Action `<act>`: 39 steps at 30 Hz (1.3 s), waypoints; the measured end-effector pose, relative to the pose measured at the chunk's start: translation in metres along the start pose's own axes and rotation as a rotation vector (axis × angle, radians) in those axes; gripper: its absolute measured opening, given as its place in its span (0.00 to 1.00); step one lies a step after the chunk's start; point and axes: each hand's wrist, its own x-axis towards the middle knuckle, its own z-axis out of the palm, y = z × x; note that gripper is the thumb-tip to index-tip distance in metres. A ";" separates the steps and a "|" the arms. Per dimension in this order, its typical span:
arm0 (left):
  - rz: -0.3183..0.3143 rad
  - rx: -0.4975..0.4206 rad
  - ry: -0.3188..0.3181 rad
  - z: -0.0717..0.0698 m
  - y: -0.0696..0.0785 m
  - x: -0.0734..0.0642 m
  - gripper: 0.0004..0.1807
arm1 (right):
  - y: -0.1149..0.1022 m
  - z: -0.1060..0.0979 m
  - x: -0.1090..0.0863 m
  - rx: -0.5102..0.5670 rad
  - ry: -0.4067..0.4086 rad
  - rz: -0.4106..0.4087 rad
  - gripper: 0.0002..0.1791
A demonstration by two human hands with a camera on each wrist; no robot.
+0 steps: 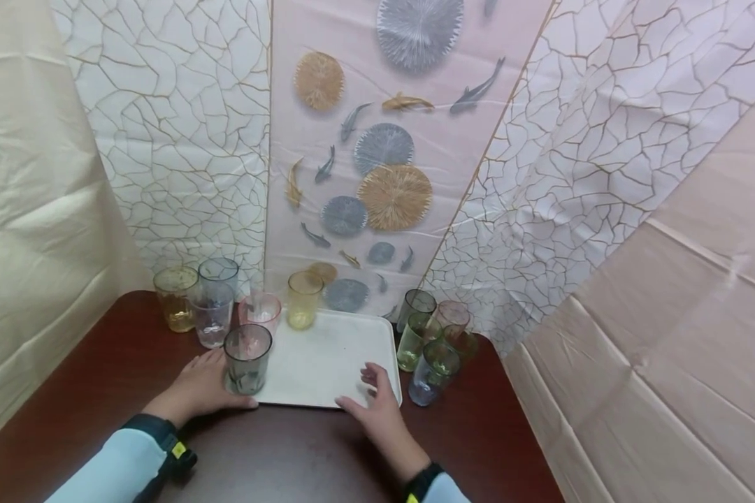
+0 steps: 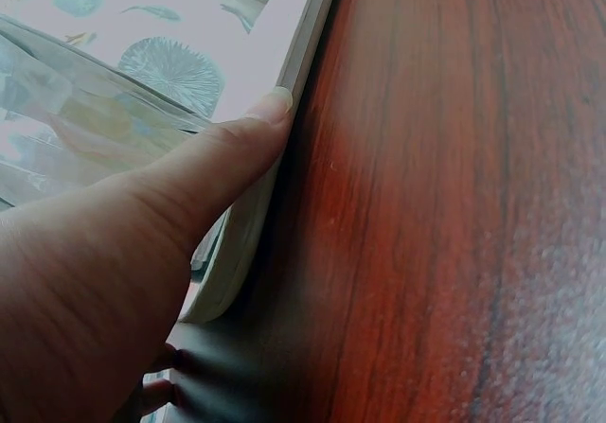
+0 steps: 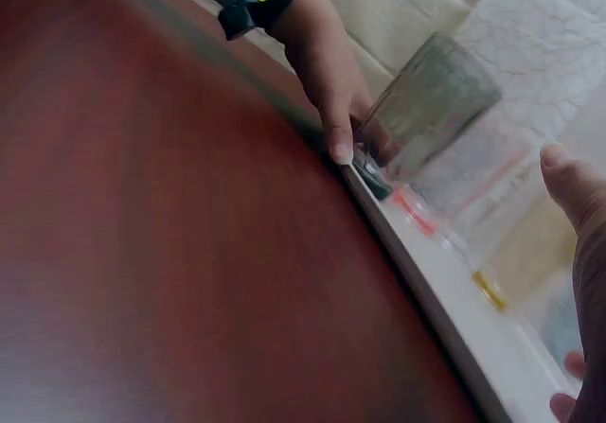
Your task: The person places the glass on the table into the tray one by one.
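My left hand (image 1: 198,388) is at the front left corner of a white tray (image 1: 333,360). Its thumb (image 2: 222,153) presses along the tray's front rim, and its other fingers reach round the left side, partly hidden. Just beside that hand, a grey clear tumbler (image 1: 247,363) stands upright on the tray. Behind it are a pink-rimmed tumbler (image 1: 261,307) and a yellow tumbler (image 1: 303,300). Over the tray's front right part is my right hand (image 1: 377,409), its thumb and fingers spread apart and holding nothing.
Left of the tray stand a yellow glass (image 1: 176,297), a blue glass (image 1: 219,269) and a pale purple glass (image 1: 210,321). At its right are several more tumblers, with a blue one (image 1: 433,377) in front. A patterned cloth (image 1: 352,140) hangs behind the brown table (image 1: 277,454).
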 end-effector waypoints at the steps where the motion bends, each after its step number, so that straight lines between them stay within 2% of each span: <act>1: -0.004 0.006 0.002 -0.001 -0.001 0.000 0.82 | 0.003 -0.006 -0.010 0.019 0.026 -0.014 0.46; 4: 0.000 0.009 0.008 -0.005 -0.003 0.000 0.82 | 0.010 -0.024 -0.033 0.076 0.139 -0.037 0.41; 8: 0.007 0.003 0.004 -0.005 -0.005 0.002 0.81 | 0.022 -0.045 -0.048 0.141 0.337 -0.012 0.33; 11: 0.003 0.001 0.000 -0.002 -0.006 0.003 0.82 | 0.033 -0.059 -0.049 0.142 0.488 0.022 0.31; 15: -0.005 0.010 0.003 0.001 -0.007 0.002 0.82 | 0.045 -0.077 -0.038 0.062 0.617 0.054 0.39; 18: -0.002 0.009 0.007 0.000 -0.006 0.001 0.82 | 0.050 -0.088 -0.022 0.020 0.629 0.075 0.48; 22: 0.003 -0.004 0.001 -0.001 -0.004 -0.001 0.82 | 0.052 -0.097 -0.002 0.039 0.562 0.133 0.59; 25: -0.004 -0.001 -0.006 0.000 -0.003 -0.001 0.82 | 0.053 -0.097 0.008 0.068 0.518 0.187 0.62; 30: 0.001 0.009 0.003 0.002 -0.003 0.001 0.82 | 0.057 -0.091 0.018 0.111 0.528 0.191 0.64; 39: -0.006 -0.006 -0.009 0.006 -0.003 0.002 0.83 | 0.059 -0.085 0.026 0.069 0.583 0.151 0.61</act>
